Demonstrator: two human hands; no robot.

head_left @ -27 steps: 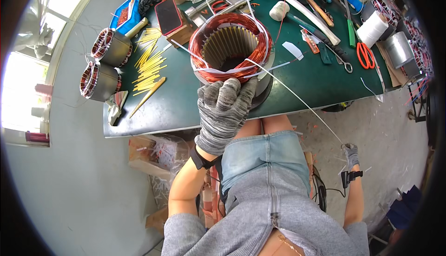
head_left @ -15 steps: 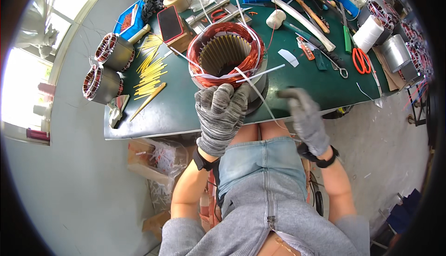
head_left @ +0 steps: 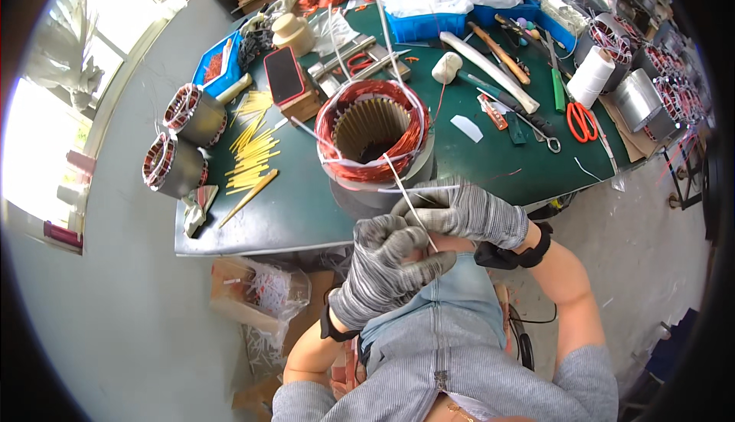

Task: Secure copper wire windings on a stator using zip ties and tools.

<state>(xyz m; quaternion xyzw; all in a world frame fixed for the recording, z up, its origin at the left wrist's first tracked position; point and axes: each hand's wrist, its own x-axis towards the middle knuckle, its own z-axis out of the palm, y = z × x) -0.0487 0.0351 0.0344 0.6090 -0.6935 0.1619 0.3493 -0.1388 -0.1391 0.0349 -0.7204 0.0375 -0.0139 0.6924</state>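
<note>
Green table, front edge beside left hand and right hand, both curled, grip on white cord unclear, floor beyond.

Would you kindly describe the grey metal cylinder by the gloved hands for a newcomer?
On the dark green table, toward the near edge, stands a grey metal cylinder. Unlike the two grey metal cylinders at left, it wears a bulky, bright red copper-wire ring.

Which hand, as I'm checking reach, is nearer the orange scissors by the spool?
Right. The right hand is left of the scissors, toward the body; the left hand is farther left.
</note>
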